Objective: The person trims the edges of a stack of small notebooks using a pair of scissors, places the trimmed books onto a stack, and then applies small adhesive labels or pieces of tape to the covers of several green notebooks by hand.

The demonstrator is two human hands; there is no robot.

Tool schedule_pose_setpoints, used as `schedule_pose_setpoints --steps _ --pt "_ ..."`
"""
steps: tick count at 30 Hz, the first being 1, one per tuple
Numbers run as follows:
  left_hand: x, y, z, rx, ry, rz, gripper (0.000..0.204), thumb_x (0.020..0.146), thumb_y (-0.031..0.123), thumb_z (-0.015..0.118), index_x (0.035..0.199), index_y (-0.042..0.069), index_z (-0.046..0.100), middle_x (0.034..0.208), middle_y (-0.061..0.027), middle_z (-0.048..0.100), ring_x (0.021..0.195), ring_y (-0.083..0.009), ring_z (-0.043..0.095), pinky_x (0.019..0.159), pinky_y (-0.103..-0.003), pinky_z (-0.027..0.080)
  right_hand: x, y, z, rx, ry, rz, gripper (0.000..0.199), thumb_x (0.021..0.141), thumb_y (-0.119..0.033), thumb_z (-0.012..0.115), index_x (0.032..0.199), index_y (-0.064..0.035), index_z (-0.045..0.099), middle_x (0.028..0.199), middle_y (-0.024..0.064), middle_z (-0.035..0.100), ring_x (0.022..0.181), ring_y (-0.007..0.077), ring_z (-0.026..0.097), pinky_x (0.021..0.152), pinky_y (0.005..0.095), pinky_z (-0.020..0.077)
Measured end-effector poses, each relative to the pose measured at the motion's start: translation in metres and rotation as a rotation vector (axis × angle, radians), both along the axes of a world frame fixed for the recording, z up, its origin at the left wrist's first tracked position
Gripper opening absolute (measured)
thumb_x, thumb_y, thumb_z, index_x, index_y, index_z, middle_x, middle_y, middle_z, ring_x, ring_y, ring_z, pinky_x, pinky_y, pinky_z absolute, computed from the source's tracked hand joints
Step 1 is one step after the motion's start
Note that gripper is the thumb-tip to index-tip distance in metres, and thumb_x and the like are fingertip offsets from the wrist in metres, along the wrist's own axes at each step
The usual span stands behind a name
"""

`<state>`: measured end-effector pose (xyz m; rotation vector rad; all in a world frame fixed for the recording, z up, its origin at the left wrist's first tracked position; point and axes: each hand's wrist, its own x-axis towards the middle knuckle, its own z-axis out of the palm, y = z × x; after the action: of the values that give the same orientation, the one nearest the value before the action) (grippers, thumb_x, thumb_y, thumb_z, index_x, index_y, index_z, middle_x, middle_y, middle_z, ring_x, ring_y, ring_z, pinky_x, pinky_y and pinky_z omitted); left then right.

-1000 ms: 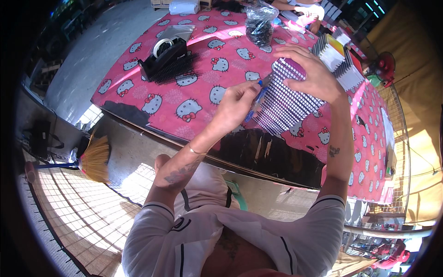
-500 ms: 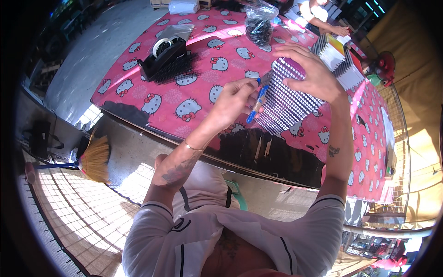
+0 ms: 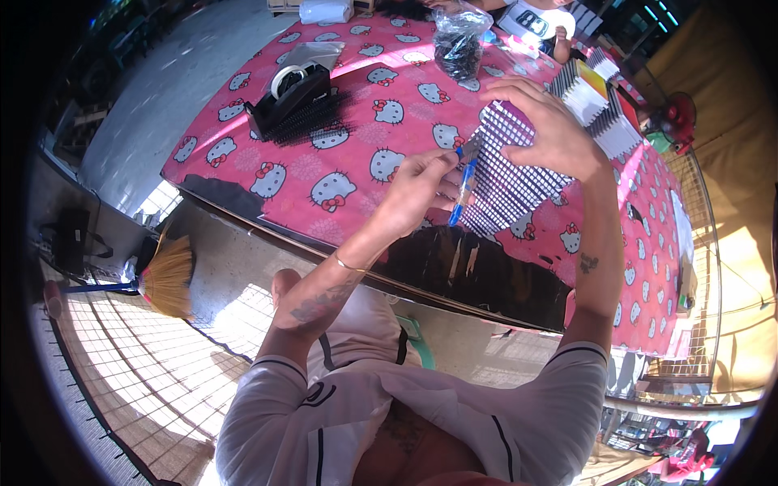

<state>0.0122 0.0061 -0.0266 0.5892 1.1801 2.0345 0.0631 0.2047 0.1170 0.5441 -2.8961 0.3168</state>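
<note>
My left hand (image 3: 417, 190) is closed, thumb against forefinger, on a slim blue pen-like tool (image 3: 464, 193) with a paler middle. A second blue tip shows by the thumb, and a small dark piece sits beyond it; I cannot make out whether they are one thing. My right hand (image 3: 555, 134) curves round a black-and-white gridded piece (image 3: 510, 174), thumb on its near face and fingers over its upper edge. This piece stands slanted above the table, close to the pen-like tool. Its lower edge reaches toward the dark, bare patch of the table.
On the pink patterned tablecloth (image 3: 332, 190) stand a black tape dispenser (image 3: 292, 101), dark comb-like strips (image 3: 316, 121) and a clear bag of black pieces (image 3: 459, 53). Notebook-like stacks (image 3: 585, 91) lie at the far right, near another person (image 3: 536, 23). A broom (image 3: 168, 279) is at left.
My left hand has moved slightly right, and the blue pen-like tool stands more upright. My right hand stays round the gridded piece. The other person's arms have shifted away from the stacks.
</note>
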Motion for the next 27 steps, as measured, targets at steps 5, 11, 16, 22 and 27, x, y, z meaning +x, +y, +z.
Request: schedule_pose_setpoints --steps 5,11,16,22,27 --pt "0.007 0.001 0.006 0.011 -0.09 0.032 0.04 0.103 0.025 0.043 0.124 -0.007 0.053 0.095 -0.0173 0.067 0.072 -0.0223 0.068 0.069 -0.033 0.058 -0.001 0.003 0.0 -0.012 0.002 0.019 0.06 0.067 -0.016 0.07 0.125 -0.0133 0.055 0.13 0.0104 0.053 0.128 0.0294 0.046 0.109 0.0424 0.0345" --pt "0.006 0.0 -0.001 -0.303 1.179 0.647 0.039 0.101 0.026 0.049 0.121 -0.006 0.059 0.092 -0.0111 0.067 0.063 -0.0193 0.062 0.065 -0.033 0.051 0.0 0.002 -0.002 -0.003 0.049 0.021 0.06 0.066 -0.015 0.07 0.124 -0.0129 0.055 0.129 0.0101 0.053 0.126 0.0292 0.047 0.108 0.0422 0.0354" --pt "0.002 -0.003 -0.009 -0.01 0.056 0.051 0.039 0.101 0.027 0.047 0.121 -0.007 0.055 0.098 -0.0185 0.069 0.088 -0.0284 0.071 0.078 -0.035 0.058 0.0 0.002 -0.001 -0.007 0.017 0.009 0.061 0.066 -0.016 0.07 0.125 -0.0132 0.054 0.13 0.0096 0.052 0.129 0.0287 0.046 0.109 0.042 0.0345" --pt "0.001 -0.002 -0.006 -0.206 0.298 0.156 0.036 0.101 0.025 0.047 0.117 -0.005 0.06 0.094 -0.0137 0.069 0.074 -0.0227 0.068 0.072 -0.031 0.057 0.0 0.002 -0.001 -0.012 0.017 0.018 0.061 0.067 -0.016 0.071 0.125 -0.0128 0.054 0.131 0.0091 0.052 0.13 0.0281 0.044 0.11 0.0418 0.0339" --pt "0.013 -0.004 -0.002 -0.378 0.988 0.534 0.038 0.1 0.025 0.052 0.121 -0.005 0.058 0.098 -0.0166 0.067 0.079 -0.0247 0.068 0.078 -0.033 0.056 0.001 0.005 -0.002 0.0 0.027 0.012 0.061 0.067 -0.016 0.072 0.125 -0.0122 0.055 0.132 0.0076 0.052 0.132 0.0276 0.043 0.111 0.0421 0.0333"
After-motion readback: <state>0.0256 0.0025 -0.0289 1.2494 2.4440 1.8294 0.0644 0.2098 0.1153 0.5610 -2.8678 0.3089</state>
